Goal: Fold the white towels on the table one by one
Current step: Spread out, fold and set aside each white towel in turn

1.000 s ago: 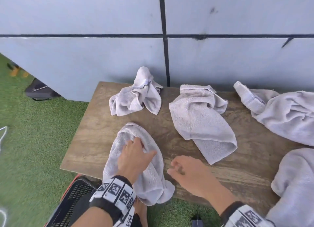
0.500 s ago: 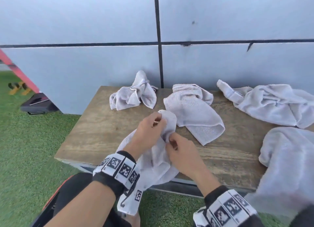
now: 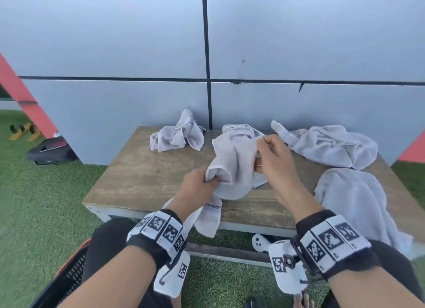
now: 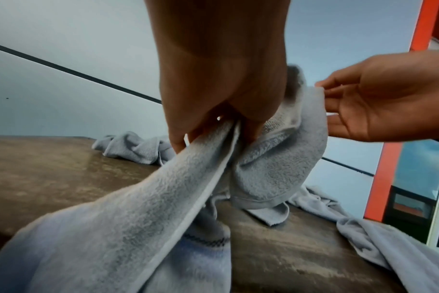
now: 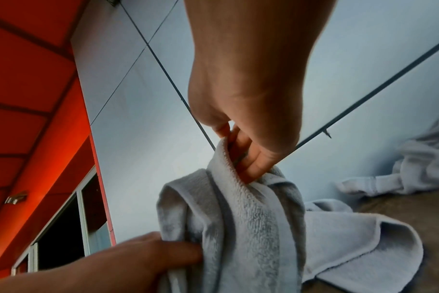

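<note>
1. Here, the brown wooden table (image 3: pixel 147 176) is the biggest thing. It gives a flat place for folding.
2. Next, four more white towels lie crumpled on it: a big one at the right edge (image 3: pixel 358 206), one at the back right (image 3: pixel 331 146), one at the back middle (image 3: pixel 239 130) mostly hidden by the lifted towel, and a small one at the back left (image 3: pixel 174 137). They look like they wait for their turn.
3. The white towel (image 3: pixel 232 167) being worked on is lifted up over the front of the table. Its tail with a checked stripe hangs over the front edge. It is bunched, so I think the hands are hunting for its corners.
4. The right hand (image 3: pixel 273 160) is higher. Its fingers pinch the top edge to pull it out straight.
5. The left hand (image 3: pixel 195 185) is lower. Its fingers curl tight around a fold to hold the towel steady.
</note>
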Demonstrator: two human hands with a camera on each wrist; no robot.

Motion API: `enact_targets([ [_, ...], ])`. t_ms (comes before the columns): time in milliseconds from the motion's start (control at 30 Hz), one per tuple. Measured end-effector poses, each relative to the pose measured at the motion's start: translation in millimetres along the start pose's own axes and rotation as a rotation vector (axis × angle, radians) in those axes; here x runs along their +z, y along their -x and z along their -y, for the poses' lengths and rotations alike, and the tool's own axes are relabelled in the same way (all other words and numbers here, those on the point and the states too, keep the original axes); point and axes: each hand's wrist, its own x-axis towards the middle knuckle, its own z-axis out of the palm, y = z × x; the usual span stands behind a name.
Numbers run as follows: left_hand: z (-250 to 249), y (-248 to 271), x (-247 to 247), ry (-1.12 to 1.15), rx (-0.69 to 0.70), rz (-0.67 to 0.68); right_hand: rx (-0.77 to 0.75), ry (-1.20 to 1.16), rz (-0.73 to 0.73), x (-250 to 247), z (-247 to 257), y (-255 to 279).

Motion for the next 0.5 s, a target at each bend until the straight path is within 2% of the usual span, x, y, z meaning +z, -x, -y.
enact_targets([
  [133,-33,8,-16,0.117,0.054,-0.081,-0.029,-0.009,-0.009,-20,10,10],
  [233,-57,14,-21,0.220,0.097,-0.083,-0.050,0.128,0.144,-20,15,31],
  [333,-74,19,-21,0.294,0.125,-0.003,-0.099,0.290,0.326,-6,17,50],
  [400,-78,20,-22,0.281,0.203,0.064,-0.143,0.339,0.311,4,12,51],
  [500,-72,19,-31,0.174,0.292,0.106,-0.198,0.438,0.167,4,12,45],
])
